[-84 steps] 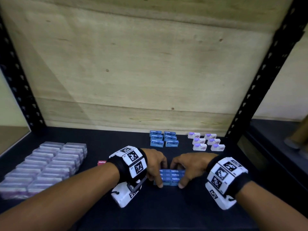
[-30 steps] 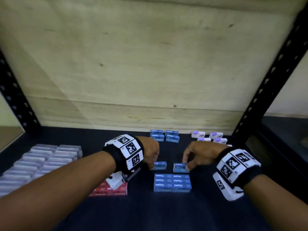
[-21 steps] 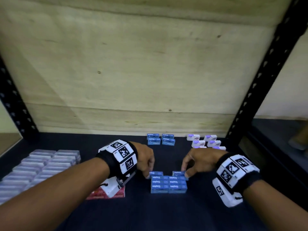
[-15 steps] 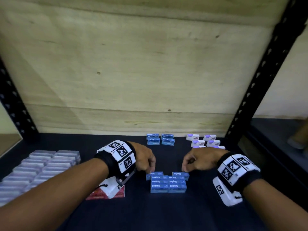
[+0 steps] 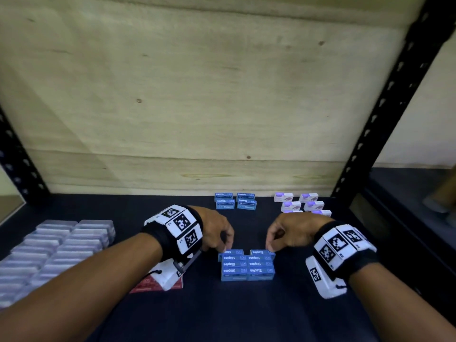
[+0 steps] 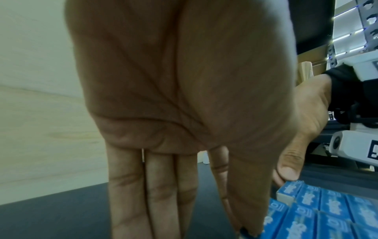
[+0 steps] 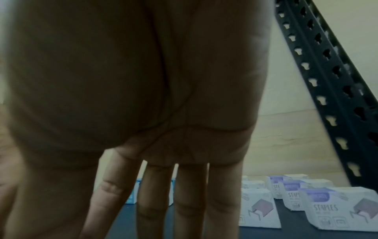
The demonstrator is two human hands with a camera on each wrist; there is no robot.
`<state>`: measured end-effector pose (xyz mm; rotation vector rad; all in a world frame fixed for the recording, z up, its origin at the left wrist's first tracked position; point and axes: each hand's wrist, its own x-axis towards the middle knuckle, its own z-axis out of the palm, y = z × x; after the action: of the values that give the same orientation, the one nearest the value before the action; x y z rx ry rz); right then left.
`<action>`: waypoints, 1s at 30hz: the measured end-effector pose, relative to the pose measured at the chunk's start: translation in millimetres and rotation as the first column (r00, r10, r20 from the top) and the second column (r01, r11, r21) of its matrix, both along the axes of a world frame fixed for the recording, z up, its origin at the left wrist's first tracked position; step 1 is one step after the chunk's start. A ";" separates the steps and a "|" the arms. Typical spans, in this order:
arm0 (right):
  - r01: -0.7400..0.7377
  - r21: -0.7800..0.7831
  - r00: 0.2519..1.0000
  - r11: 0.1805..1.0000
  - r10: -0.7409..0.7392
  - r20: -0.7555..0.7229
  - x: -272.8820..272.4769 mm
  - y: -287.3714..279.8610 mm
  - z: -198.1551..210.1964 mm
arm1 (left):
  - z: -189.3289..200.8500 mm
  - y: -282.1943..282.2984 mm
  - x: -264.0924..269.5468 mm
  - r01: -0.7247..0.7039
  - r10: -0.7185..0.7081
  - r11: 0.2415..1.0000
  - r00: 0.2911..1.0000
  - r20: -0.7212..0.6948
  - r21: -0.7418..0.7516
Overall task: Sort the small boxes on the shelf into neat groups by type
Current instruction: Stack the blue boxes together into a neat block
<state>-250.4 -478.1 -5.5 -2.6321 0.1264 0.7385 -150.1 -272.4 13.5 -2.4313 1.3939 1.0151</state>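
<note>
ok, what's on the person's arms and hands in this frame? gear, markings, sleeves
Both forearms are bare, no sleeves or gloves. The left hand and right hand each have a black wrist strap carrying white square tiles printed with black fiducial markers. A white camera housing hangs under each wrist; the left one has a dark bracket. No rings or watch visible.

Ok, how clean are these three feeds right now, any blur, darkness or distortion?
Head view: wide-angle bending of the shelf upright, blue Staples boxes legible. Left wrist view: well lit, left hand fills the frame. Right wrist view: right hand dark and soft, white staples boxes readable behind.
</note>
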 end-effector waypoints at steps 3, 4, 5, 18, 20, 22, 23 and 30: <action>0.005 -0.010 1.000 1.000 -0.005 -0.009 1.6 2.4 0.1 | 0.0 -0.6 -0.7 -0.007 0.007 1.000 1.000 -0.001 -0.011; 0.008 -0.012 1.000 1.000 -0.008 -0.009 1.9 2.9 0.5 | 0.2 -1.1 -1.4 -0.009 0.009 1.000 1.000 -0.002 -0.013; 0.011 -0.016 1.000 1.000 -0.012 -0.010 1.8 3.3 0.5 | 0.1 -1.3 -2.0 -0.015 0.015 1.000 1.000 -0.002 -0.017; 0.008 -0.043 1.000 0.999 -0.008 -0.008 -0.1 12.5 4.8 | 5.7 -4.8 -9.9 -0.014 0.015 0.999 1.000 0.026 -0.033; 0.004 -0.051 1.000 0.999 -0.004 -0.007 -0.1 14.1 5.9 | 6.6 -4.5 -10.8 -0.004 0.005 0.999 0.999 0.031 -0.033; 0.004 -0.054 1.000 0.999 -0.004 -0.006 -0.3 14.6 6.6 | 6.8 -3.7 -11.3 -0.003 0.004 0.999 1.000 0.028 -0.033; 0.008 -0.055 1.000 0.998 -0.008 -0.007 -0.8 14.6 6.5 | 6.7 -3.6 -11.6 -0.005 0.006 0.999 1.000 0.027 -0.035; 0.062 -0.024 0.998 0.998 -0.062 -0.014 0.2 17.2 7.1 | 1.3 -1.1 -5.8 -0.085 0.083 0.994 0.996 -0.032 -0.065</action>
<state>-250.2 -460.9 1.6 -2.6331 0.2210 0.7394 -155.9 -273.6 14.8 -2.5531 1.3654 1.0424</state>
